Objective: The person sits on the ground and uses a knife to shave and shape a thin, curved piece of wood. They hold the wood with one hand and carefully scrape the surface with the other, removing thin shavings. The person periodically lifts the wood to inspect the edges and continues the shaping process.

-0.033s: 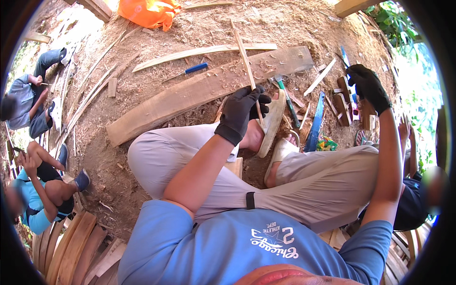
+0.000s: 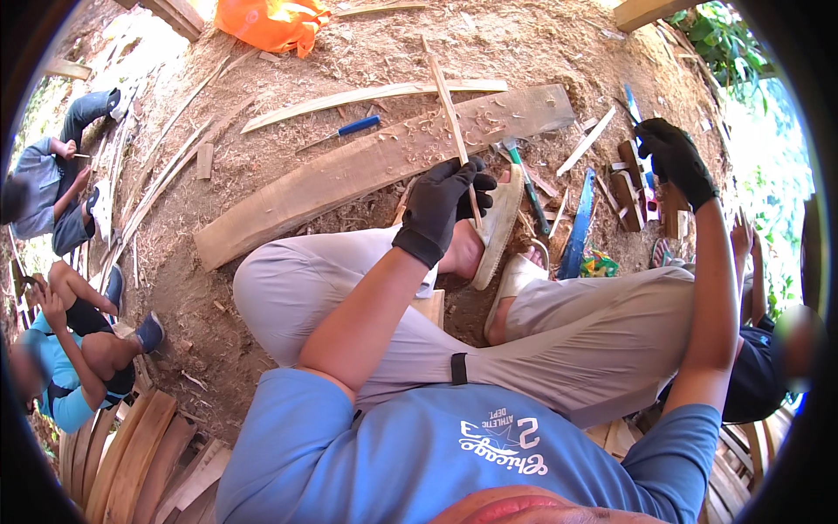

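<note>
My left hand, in a black glove, is closed round the lower part of a thin wooden strip. The strip slants up and away from me, crossing above a broad curved plank strewn with shavings. My right hand, also gloved in black, is raised at the right with its fingers loosely bent and slightly apart. Nothing shows in it. Beneath it, on the ground, lie dark wooden blocks like hand planes and a long blue-and-white tool, partly covered by the hand.
A green-handled hammer and a blue saw-like blade lie by my feet. Beyond the plank are a blue-handled pointed tool, a pale strip and an orange bag. Two people sit at the left, another at the right.
</note>
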A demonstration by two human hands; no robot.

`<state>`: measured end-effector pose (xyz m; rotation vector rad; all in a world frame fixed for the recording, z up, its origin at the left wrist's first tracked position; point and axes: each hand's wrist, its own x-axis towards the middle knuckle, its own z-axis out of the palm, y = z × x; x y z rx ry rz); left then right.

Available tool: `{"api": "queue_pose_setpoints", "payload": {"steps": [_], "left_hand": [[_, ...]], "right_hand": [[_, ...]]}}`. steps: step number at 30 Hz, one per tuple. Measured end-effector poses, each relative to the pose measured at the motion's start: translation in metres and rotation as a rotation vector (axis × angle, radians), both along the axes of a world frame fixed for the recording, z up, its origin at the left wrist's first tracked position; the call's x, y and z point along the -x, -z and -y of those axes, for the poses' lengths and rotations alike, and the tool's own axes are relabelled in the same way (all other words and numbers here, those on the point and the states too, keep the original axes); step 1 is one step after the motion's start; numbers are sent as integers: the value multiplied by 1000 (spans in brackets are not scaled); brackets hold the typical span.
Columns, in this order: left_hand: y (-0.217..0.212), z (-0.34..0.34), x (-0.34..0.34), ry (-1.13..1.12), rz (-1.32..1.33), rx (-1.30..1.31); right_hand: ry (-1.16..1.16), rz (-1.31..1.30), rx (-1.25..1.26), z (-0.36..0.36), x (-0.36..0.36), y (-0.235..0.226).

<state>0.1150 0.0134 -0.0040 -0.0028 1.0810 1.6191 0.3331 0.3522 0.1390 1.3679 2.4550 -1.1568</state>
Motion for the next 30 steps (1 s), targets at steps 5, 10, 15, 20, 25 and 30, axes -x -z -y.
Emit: {"api": "queue_pose_setpoints", "payload": {"steps": [5,10,15,20,25,30], "left_hand": [[4,-1,2,-9,7,-19],[5,1,6,-18,28,-33],[-6,3,10,35,-154,-13],[-16,5,10,2,-48,-65],[-39,15,10,15,-111,-94],[-41,15,19,38,-191,-114]], "right_hand": [[6,52,-3,2,4,-2],[-29,87,-17,0,11,11],[-543,147,-134,14,-7,95],[-516,407,35,73,23,156],[-829,626,-527,88,132,212],[-626,83,-494,173,270,245]]}}
